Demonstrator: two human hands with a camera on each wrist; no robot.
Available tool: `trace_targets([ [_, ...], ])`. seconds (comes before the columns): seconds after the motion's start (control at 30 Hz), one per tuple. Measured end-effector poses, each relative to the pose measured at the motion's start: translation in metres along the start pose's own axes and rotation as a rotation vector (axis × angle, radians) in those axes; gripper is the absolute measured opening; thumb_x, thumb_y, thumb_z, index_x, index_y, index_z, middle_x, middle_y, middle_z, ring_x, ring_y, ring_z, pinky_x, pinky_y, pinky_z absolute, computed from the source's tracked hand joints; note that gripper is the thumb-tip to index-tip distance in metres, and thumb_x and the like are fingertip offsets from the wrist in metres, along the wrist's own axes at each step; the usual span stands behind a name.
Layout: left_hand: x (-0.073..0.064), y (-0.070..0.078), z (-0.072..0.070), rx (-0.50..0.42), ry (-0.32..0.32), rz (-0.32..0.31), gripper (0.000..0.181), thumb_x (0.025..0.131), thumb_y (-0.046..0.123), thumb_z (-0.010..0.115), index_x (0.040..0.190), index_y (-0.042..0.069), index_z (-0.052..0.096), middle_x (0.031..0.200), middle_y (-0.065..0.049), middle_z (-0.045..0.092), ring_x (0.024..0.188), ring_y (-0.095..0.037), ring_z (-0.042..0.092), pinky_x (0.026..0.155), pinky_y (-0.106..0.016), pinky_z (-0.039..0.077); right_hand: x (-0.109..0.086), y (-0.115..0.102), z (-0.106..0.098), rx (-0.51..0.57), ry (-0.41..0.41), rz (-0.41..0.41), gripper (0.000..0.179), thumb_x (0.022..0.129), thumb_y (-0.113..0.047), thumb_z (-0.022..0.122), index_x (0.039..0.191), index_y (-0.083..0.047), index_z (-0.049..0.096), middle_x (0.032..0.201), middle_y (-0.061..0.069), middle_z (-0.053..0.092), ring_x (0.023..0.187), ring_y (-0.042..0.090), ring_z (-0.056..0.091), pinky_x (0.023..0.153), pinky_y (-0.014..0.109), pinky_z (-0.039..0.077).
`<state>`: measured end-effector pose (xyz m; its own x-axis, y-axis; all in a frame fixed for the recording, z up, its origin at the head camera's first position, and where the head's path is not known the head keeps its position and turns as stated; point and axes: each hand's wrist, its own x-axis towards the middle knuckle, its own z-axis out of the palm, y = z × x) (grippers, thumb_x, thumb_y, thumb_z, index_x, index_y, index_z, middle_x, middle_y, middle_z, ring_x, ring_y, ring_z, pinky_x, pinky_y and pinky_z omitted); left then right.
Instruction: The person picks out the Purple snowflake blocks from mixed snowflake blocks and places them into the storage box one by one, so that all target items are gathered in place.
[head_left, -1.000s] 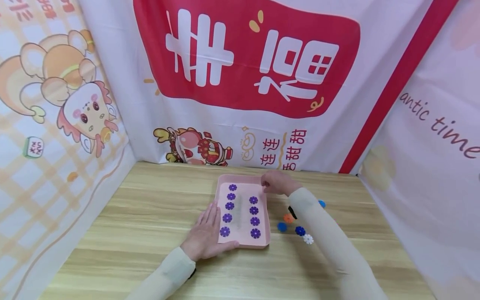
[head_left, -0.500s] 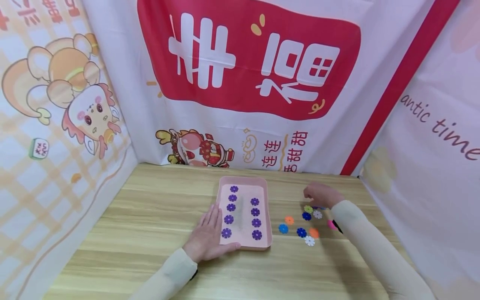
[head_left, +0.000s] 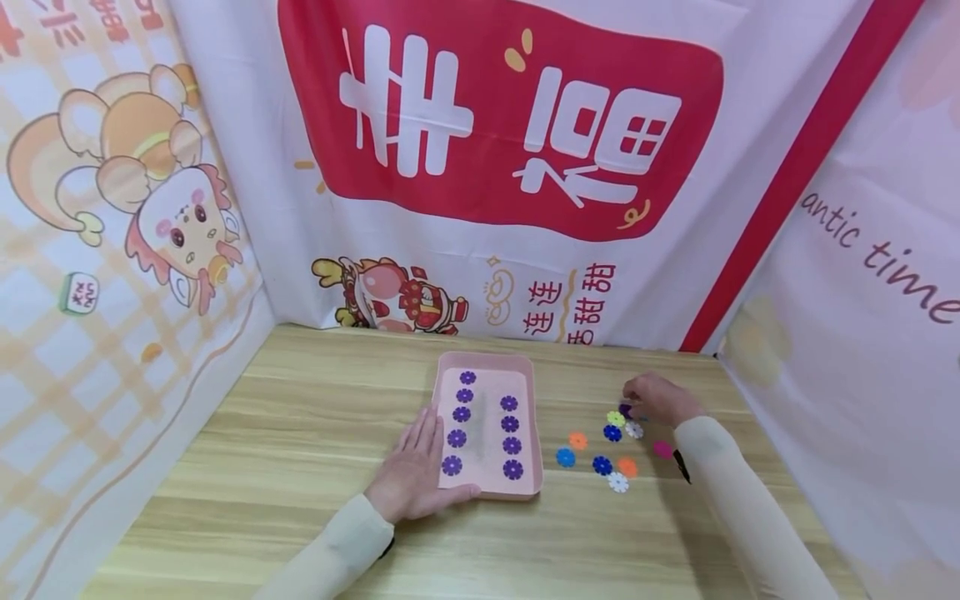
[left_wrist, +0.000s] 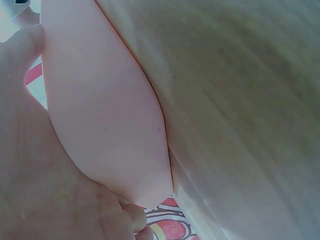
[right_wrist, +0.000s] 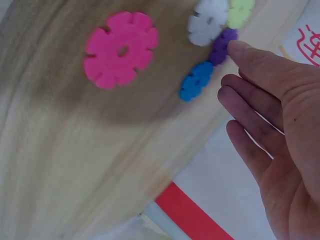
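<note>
A pink tray (head_left: 487,492) on the table holds two columns of purple snowflake discs (head_left: 457,438). My left hand (head_left: 411,475) lies against its left front corner, fingers straight along the side and thumb at the front edge. In the left wrist view the tray wall (left_wrist: 105,100) shows beside the palm. My right hand (head_left: 663,400) is over loose discs to the right of the tray. In the right wrist view its thumb tip overlaps the edge of a purple disc (right_wrist: 223,46); the other fingers are loosely bent, and the index finger is mostly hidden.
Near the right hand lie a blue disc (right_wrist: 196,81), a white disc (right_wrist: 206,22), a yellow-green disc (head_left: 615,418) and a pink disc (head_left: 663,449). Orange (head_left: 577,440) and dark blue discs (head_left: 602,465) lie closer to the tray. A printed cloth (head_left: 495,275) hangs behind the table.
My right hand has moved from the tray's far right corner rightward to the loose discs, then slightly farther right and down onto the purple one. The left hand stays at the tray.
</note>
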<state>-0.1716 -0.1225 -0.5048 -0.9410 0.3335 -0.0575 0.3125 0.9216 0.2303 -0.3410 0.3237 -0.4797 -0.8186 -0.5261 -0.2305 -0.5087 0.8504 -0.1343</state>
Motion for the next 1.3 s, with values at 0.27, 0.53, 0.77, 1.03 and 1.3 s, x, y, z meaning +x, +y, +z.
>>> trace_targets([
  [0.27,0.000,-0.001,0.003,-0.011,0.001,0.001,0.129,0.087,0.091,0.048,0.166,-0.006,0.018,0.176,-0.028,0.005,0.164,-0.045,0.012,0.135,-0.057,0.019,0.010,0.004,0.012,0.028,-0.018,0.088,0.017,0.090,-0.013,0.084,0.106,-0.010,0.078,0.098,0.003,0.078,0.092,0.016,0.073,0.088,0.041,0.066],
  [0.53,-0.001,-0.004,0.003,-0.044,0.000,-0.010,0.127,0.088,0.087,0.053,0.165,-0.007,0.017,0.176,-0.028,0.003,0.165,-0.045,0.009,0.135,-0.058,0.016,0.019,-0.004,0.002,0.136,-0.053,0.189,0.023,0.092,-0.009,0.082,0.113,-0.005,0.077,0.107,0.010,0.078,0.099,0.024,0.073,0.093,0.047,0.064],
  [0.77,0.001,-0.001,0.000,-0.034,-0.010,-0.009,0.128,0.087,0.089,0.051,0.166,-0.006,0.017,0.176,-0.027,0.003,0.165,-0.044,0.010,0.135,-0.057,0.017,0.019,0.007,0.002,0.248,-0.077,0.316,0.026,0.092,-0.018,0.084,0.114,-0.007,0.076,0.104,0.006,0.075,0.093,0.020,0.068,0.087,0.042,0.061],
  [1.03,0.003,0.000,0.002,-0.045,0.000,0.003,0.127,0.088,0.087,0.055,0.166,-0.006,0.017,0.176,-0.027,0.003,0.165,-0.044,0.009,0.135,-0.057,0.016,0.015,0.014,0.004,0.300,-0.069,0.360,0.020,0.091,-0.022,0.085,0.105,-0.011,0.076,0.099,0.004,0.074,0.089,0.020,0.065,0.080,0.036,0.058],
  [1.3,0.001,-0.001,0.002,-0.016,-0.006,0.009,0.128,0.087,0.090,0.050,0.166,-0.006,0.017,0.176,-0.028,0.004,0.164,-0.045,0.012,0.134,-0.057,0.018,0.013,0.012,0.001,0.327,-0.053,0.319,0.012,0.090,-0.018,0.085,0.092,-0.013,0.075,0.091,0.002,0.072,0.083,0.018,0.062,0.074,0.030,0.053],
])
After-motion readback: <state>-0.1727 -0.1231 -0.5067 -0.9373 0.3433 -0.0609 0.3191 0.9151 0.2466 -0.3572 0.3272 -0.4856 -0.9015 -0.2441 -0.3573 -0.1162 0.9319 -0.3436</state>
